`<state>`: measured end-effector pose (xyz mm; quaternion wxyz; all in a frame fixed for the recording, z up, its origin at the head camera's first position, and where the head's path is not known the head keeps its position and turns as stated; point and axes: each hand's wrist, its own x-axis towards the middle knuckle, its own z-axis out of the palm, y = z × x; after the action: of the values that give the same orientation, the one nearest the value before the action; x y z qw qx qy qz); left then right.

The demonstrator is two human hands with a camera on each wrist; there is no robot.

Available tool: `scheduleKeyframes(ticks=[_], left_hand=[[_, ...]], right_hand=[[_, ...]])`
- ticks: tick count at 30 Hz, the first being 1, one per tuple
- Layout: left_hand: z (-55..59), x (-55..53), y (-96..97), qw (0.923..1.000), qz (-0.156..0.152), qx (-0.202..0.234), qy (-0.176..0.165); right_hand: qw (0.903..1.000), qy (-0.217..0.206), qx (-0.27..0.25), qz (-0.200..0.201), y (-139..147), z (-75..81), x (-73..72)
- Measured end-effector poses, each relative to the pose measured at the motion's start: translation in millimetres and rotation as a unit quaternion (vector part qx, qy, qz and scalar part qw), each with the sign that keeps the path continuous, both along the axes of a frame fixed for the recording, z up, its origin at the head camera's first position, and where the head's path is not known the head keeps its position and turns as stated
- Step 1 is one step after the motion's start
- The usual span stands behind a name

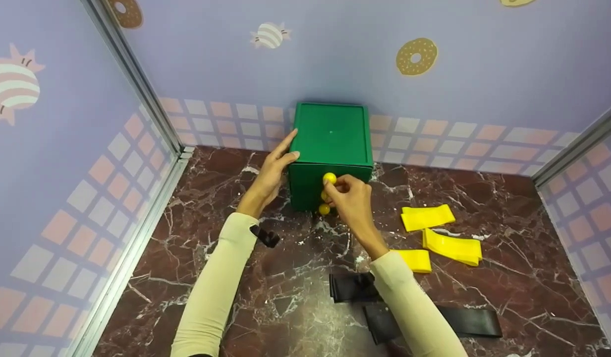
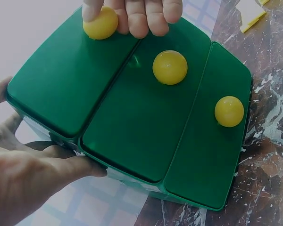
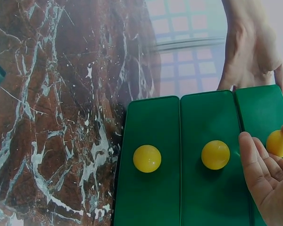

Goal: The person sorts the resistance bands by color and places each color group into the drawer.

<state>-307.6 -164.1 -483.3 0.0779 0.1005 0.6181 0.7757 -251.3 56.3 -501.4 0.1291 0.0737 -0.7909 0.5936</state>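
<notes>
A green drawer box (image 1: 331, 134) stands against the back wall, with three drawer fronts, one above another. Each front bears a round yellow knob. My right hand (image 1: 354, 198) pinches the top knob (image 1: 329, 177) between thumb and fingertips. Below it, the middle knob (image 2: 170, 68) and the bottom knob (image 2: 229, 111) are untouched, as the left wrist view shows. My left hand (image 1: 269, 176) presses on the box's left side near the top edge, fingers extended. From the right wrist, the left hand (image 3: 252, 56) appears behind the box's edge.
Several folded yellow strips (image 1: 427, 216) lie on the marble-patterned surface (image 1: 305, 317) right of the box. Nearer the front are black strips (image 1: 471, 321), partly hidden under the right sleeve (image 1: 414, 302). Patterned walls (image 1: 345, 59) enclose the back and both sides.
</notes>
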Motion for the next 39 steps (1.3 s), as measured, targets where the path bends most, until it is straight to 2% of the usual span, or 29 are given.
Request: scheduleKeyframes(ticks=[7,12,16,25,32,39], left_hand=[[-1.1,0.9,0.9,1.0,0.002,-0.01,0.0],[-4.1,0.4,0.0,0.9999,0.006,-0.01,-0.002],[-6.7,0.9,-1.5,0.9999,0.005,-0.013,-0.002],[-5.1,1.1,-0.5,0.9996,0.005,-0.027,0.006],[-4.9,1.2,-1.5,0.9996,0.003,-0.028,0.005],[-6.2,1.8,-1.4,0.9998,0.004,-0.018,-0.002]], right_hand=[[0.9999,0.007,0.004,-0.01,-2.2,-0.7,-2.4],[1.0,0.001,0.002,0.006,1.5,-4.4,-2.1],[0.9997,-0.009,0.02,0.012,10.0,-11.9,1.6],[0.998,-0.052,0.037,0.003,22.8,-31.3,6.4],[0.9953,-0.09,0.025,0.026,17.9,-37.6,2.0],[0.994,-0.101,0.021,0.035,12.7,-40.8,-0.3]])
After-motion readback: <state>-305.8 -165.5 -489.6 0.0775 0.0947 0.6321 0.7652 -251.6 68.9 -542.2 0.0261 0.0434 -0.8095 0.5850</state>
